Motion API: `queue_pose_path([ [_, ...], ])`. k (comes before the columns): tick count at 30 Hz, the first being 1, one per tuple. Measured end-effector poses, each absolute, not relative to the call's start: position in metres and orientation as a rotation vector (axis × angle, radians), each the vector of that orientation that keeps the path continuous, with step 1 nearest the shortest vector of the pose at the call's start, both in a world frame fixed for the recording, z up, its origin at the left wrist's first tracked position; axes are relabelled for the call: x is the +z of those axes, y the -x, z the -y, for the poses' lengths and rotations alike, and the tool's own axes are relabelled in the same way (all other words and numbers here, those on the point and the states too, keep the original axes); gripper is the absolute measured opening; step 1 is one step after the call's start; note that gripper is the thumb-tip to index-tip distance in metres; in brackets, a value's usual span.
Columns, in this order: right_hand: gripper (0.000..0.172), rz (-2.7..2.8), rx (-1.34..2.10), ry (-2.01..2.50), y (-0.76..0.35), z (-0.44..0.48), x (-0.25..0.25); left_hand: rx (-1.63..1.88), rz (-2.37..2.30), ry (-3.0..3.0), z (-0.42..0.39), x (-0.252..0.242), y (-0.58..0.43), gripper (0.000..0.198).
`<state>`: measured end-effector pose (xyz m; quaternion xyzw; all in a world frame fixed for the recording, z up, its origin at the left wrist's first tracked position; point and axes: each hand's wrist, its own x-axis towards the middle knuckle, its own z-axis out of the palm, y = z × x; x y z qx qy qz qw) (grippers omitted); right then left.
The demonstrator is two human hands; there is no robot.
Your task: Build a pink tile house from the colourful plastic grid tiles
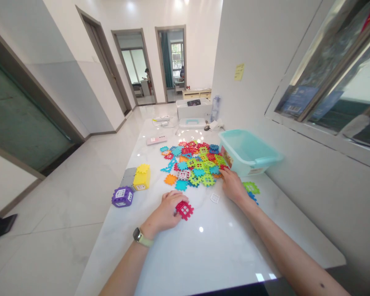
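A heap of colourful plastic window-shaped interlocking tiles (193, 164) lies in the middle of the white marble table (203, 255). My left hand (165, 211) rests on the table with its fingers against a red tile (185, 210), which it appears to grip. My right hand (232, 186) reaches the heap's right edge, with its fingertips at a small red tile (223, 167). Whether they pinch it is unclear. A loose white tile (215, 198) lies between my hands. A purple tile cube (122, 196), a yellow one (142, 177) and a grey one (128, 176) stand left of the heap.
A turquoise plastic bin (246, 152) stands right of the heap, with a green tile (251, 188) and a blue tile (253, 198) in front of it. Farther back are a pink case (156, 140), cables, a white box (193, 109) and a bottle (215, 108). A wall runs along the table's right side.
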<state>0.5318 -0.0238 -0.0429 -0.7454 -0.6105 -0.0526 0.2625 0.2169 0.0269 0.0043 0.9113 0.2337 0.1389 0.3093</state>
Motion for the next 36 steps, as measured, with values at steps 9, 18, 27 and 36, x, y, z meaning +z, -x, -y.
queue_pose_path([
  [9,0.03,1.676,-0.091,2.007,-0.538,0.027,-0.031,0.29,-0.654,-2.44,-0.027,-0.002,-0.216,0.062],
  [18,0.029,1.642,-0.088,1.987,-0.539,0.024,-0.033,0.301,-0.677,-2.437,-0.026,-0.003,-0.218,0.054],
  [27,0.03,1.493,0.018,1.746,-0.504,0.042,-0.002,0.341,-0.638,-2.431,-0.028,-0.002,-0.216,0.052],
  [36,0.024,1.777,0.537,1.5,-0.452,0.052,-0.005,0.347,-0.694,-2.51,-0.033,0.005,-0.208,0.063],
])
